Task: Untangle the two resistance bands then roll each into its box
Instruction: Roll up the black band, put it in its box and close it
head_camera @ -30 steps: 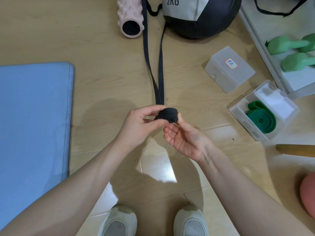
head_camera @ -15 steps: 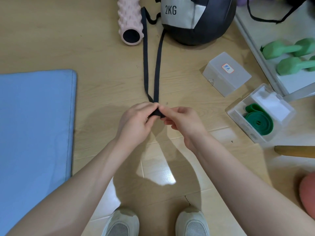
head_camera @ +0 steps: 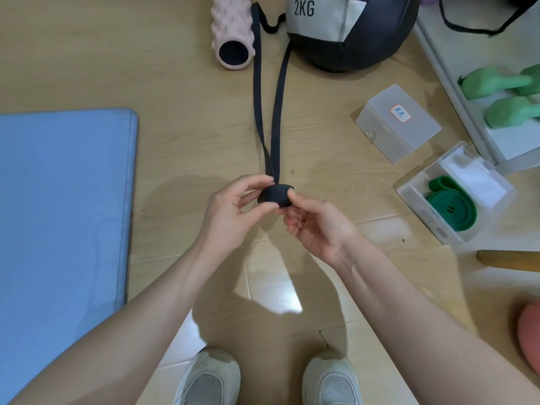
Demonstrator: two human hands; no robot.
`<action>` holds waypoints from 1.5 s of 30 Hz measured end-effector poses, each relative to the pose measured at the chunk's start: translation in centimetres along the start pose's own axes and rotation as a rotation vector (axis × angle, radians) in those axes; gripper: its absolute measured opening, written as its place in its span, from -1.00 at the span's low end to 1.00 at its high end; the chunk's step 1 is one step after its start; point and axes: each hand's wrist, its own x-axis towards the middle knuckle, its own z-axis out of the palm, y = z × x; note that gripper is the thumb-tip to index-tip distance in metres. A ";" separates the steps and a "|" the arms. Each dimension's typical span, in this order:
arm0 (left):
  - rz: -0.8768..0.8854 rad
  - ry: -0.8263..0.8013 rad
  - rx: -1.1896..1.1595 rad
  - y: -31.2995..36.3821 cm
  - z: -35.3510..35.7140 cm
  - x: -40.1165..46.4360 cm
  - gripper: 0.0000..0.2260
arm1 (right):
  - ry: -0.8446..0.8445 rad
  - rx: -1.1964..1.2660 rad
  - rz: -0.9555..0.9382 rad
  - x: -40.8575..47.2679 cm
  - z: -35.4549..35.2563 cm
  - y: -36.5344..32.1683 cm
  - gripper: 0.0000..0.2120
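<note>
The black band [head_camera: 270,112] ends in a small rolled coil pinched between both hands above the floor; its two loose strands run away toward the medicine ball [head_camera: 350,33]. The left hand [head_camera: 233,211] curls fingers and thumb round the coil's left side. The right hand [head_camera: 315,220] presses its thumb on the coil's right, fingers curled beneath. Right of the coil, the green band [head_camera: 451,210] lies rolled in an open box [head_camera: 409,191], with the closed box [head_camera: 400,124] beyond it.

- Probably a home workout corner: wood-look floor [head_camera: 163,68], blue exercise mat [head_camera: 61,206] at nine o'clock.
- Pink foam roller [head_camera: 230,33], 2KG ball [head_camera: 347,30] at twelve; green dumbbells [head_camera: 505,95] at two.
</note>
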 end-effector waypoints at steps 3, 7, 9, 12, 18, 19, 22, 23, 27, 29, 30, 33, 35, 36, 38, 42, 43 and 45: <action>0.070 -0.021 0.015 0.2 0.2 0.2 -0.72 | -0.022 0.103 0.019 -0.1 -0.3 0.0 -0.84; 0.078 0.010 0.134 0.3 0.4 0.5 -0.65 | -0.064 0.159 -0.015 -0.1 -0.6 -0.6 -0.83; 0.021 0.035 0.053 0.1 0.5 0.3 -0.73 | -0.078 0.160 -0.013 -0.2 -0.6 -0.6 -0.82; -0.042 0.045 -0.089 0.0 0.7 -0.3 -0.70 | -0.103 0.179 0.034 0.0 -0.6 -0.2 -0.75; -0.089 0.060 -0.208 0.1 1.5 -0.9 -0.67 | -0.113 0.123 0.112 0.5 -0.8 0.0 -0.78; -0.087 0.079 -0.198 0.2 1.4 -0.8 -0.68 | -0.114 0.125 0.117 0.5 -0.7 0.1 -0.80; -0.066 0.091 -0.080 0.2 1.1 -0.6 -0.75 | -0.110 0.029 0.110 0.5 -0.6 -0.2 -0.76; -0.067 0.100 0.001 0.1 1.0 -0.6 -0.74 | -0.082 -0.080 0.084 0.6 -0.5 -0.4 -0.75; 0.062 0.112 0.455 -1.0 0.4 -0.4 -0.75 | 0.192 -0.602 -0.221 1.3 0.3 -0.8 -0.84; 0.127 0.053 0.538 -1.2 0.1 -0.2 -0.80 | 0.206 -0.722 -0.321 1.2 1.3 -0.8 -0.85; 0.148 0.038 0.564 -1.2 -0.1 -0.1 -0.83 | 0.195 -0.772 -0.329 1.1 1.7 -0.7 -0.79; 0.191 0.029 0.676 -0.7 -0.2 -0.4 -0.84 | 0.171 -0.799 -0.296 1.1 2.0 -0.3 -0.65; 0.225 0.030 0.722 -0.3 -0.3 -0.7 -0.82 | 0.159 -0.730 -0.227 1.2 1.6 -0.3 -0.68; 0.242 0.037 0.723 -0.2 -0.3 -0.9 -0.84 | 0.136 -0.677 -0.185 1.3 1.3 -0.2 -0.72; 0.270 0.069 0.685 0.1 -0.3 -1.0 -0.84 | 0.078 -0.552 -0.118 1.2 0.7 0.0 -0.70; 0.152 0.134 0.404 0.8 0.2 -0.5 -0.67 | -0.025 -0.141 -0.049 1.3 -0.6 0.0 -0.87; 0.134 0.131 0.355 0.8 0.2 -0.3 -0.64 | -0.035 -0.089 -0.044 1.2 -0.9 -0.1 -0.93; 0.133 0.093 0.336 0.9 -0.1 -0.2 -0.65 | -0.051 -0.046 -0.050 0.9 -1.3 -0.4 -0.93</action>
